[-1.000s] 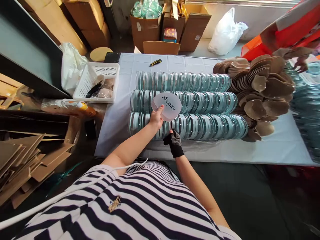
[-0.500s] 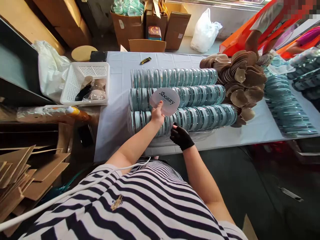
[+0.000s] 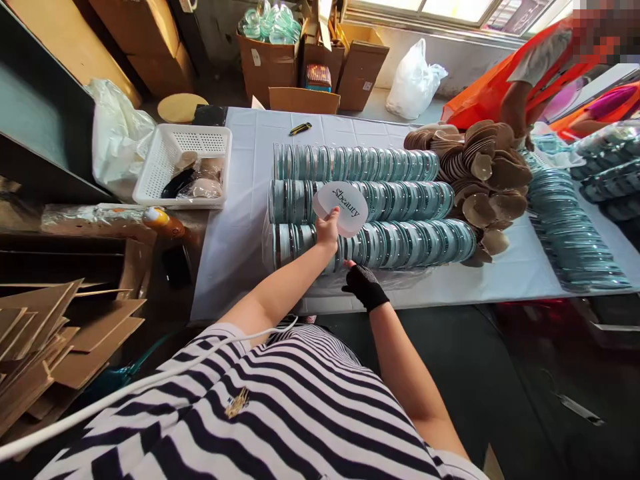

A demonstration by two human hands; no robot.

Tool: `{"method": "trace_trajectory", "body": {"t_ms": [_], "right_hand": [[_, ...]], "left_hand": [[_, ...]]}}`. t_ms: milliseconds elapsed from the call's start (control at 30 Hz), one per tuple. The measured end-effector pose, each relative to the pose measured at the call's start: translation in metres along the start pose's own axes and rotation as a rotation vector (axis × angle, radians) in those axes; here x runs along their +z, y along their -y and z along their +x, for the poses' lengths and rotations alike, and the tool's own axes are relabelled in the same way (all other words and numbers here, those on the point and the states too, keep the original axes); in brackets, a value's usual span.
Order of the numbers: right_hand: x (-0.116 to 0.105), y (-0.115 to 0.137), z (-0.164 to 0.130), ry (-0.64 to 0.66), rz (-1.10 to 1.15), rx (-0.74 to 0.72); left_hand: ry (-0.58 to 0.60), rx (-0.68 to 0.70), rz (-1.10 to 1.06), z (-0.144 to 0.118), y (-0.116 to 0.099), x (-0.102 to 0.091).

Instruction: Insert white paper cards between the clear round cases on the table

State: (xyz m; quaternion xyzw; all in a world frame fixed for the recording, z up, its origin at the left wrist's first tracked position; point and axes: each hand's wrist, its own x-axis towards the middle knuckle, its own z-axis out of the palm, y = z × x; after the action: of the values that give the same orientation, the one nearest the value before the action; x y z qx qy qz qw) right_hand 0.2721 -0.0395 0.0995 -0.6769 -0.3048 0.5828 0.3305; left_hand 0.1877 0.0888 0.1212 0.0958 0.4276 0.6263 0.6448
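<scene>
My left hand (image 3: 329, 229) holds up a small stack of white oval cards (image 3: 345, 207) printed "Sbeauty", above the rows of round teal-rimmed cases (image 3: 400, 200) lying on edge on the white table (image 3: 235, 220). My right hand (image 3: 364, 285), in a black glove, rests at the near row of cases (image 3: 415, 241), fingers curled against it; whether it grips a case is hidden.
A pile of brown oval pads (image 3: 480, 167) lies right of the rows, with more teal cases (image 3: 565, 220) beyond. A white basket (image 3: 170, 160) sits at the table's left, a yellow utility knife (image 3: 299, 128) at the far edge. A person in orange (image 3: 505, 87) works at the right. Cardboard sheets (image 3: 50, 333) lie on the left.
The view has shifted slightly. My left hand with the cards has stayed over the middle row, and my gloved right hand remains at the near row.
</scene>
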Motion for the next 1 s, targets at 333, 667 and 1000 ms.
{"method": "trace_trajectory", "body": {"t_ms": [333,667,1000], "right_hand": [[-0.037,0.064,-0.002,-0.649,-0.693,-0.544],[0.026,0.068,-0.015,-0.582,-0.475,-0.809],[-0.012,0.014,-0.087,-0.462,-1.020,-0.397]], "left_hand": [[0.111,-0.125,0.006,-0.014,-0.016,-0.001],[0.287,-0.094,0.246,-0.030,-0.029,-0.042],[0.083,-0.215,-0.142,0.015,-0.068,-0.044]]}}
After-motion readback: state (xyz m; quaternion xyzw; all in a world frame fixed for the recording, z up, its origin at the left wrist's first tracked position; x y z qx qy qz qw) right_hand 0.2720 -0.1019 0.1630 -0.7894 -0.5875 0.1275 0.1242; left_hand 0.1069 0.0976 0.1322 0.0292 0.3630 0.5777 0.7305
